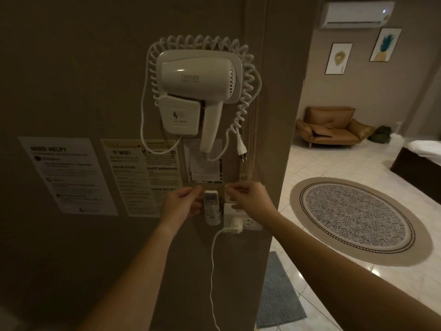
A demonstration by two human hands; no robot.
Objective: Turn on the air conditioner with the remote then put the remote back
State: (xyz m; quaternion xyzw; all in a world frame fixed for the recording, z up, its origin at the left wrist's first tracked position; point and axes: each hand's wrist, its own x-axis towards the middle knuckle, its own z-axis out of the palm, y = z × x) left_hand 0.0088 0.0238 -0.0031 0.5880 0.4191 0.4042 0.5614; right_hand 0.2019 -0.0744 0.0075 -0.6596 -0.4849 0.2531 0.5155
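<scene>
Remote (211,201) sits upright in small white holder (212,217) on brown wall (71,80), under hair dryer (200,89). Left hand (183,201) just left of remote, fingers curled, holding nothing. Right hand (248,195) just right of it, fingers curled, nothing in it. Air conditioner (355,14) high up, far right, small light on.

I see the remote (211,200), small, white and upright, seated in its clear wall holder (212,218) low on the near wall, buttons facing me; its lower end sits inside the cradle; the air conditioner (355,14), a white wall unit, hangs high at far right, a small light showing on its front.
</scene>
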